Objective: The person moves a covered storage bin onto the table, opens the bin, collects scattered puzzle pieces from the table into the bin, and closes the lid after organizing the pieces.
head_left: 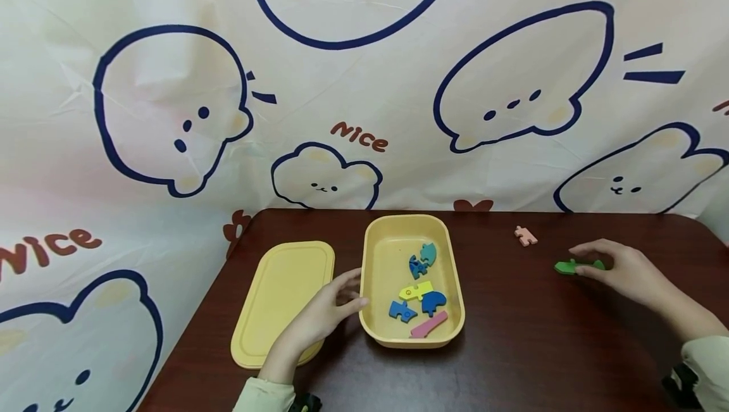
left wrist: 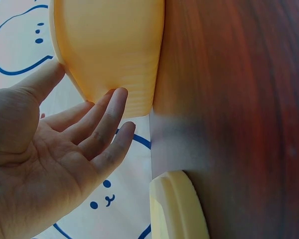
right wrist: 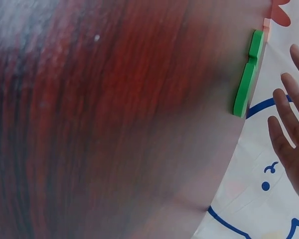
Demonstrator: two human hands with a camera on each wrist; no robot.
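Several puzzle pieces lie in a yellow open box (head_left: 377, 330), among them a yellow piece (head_left: 416, 290), a blue piece (head_left: 434, 301), a pink piece (head_left: 429, 324) and a teal piece (head_left: 428, 253). My left hand (head_left: 330, 307) is at the box's left side, its thumb touching the rim and its loosely bent fingers by the outer wall (left wrist: 109, 50). On the table at the right rests a green puzzle piece (head_left: 566, 267). Over it hovers my right hand (head_left: 626, 269); in the right wrist view its spread fingers stand apart from the green piece (right wrist: 245, 82).
A flat yellow lid (head_left: 285, 298) lies left of the box, partly behind my left forearm. One salmon-pink puzzle piece (head_left: 525, 235) sits farther back on the dark wooden table (head_left: 512, 349). Behind the table hangs a white cloth (head_left: 398, 83) printed with cartoon bears.
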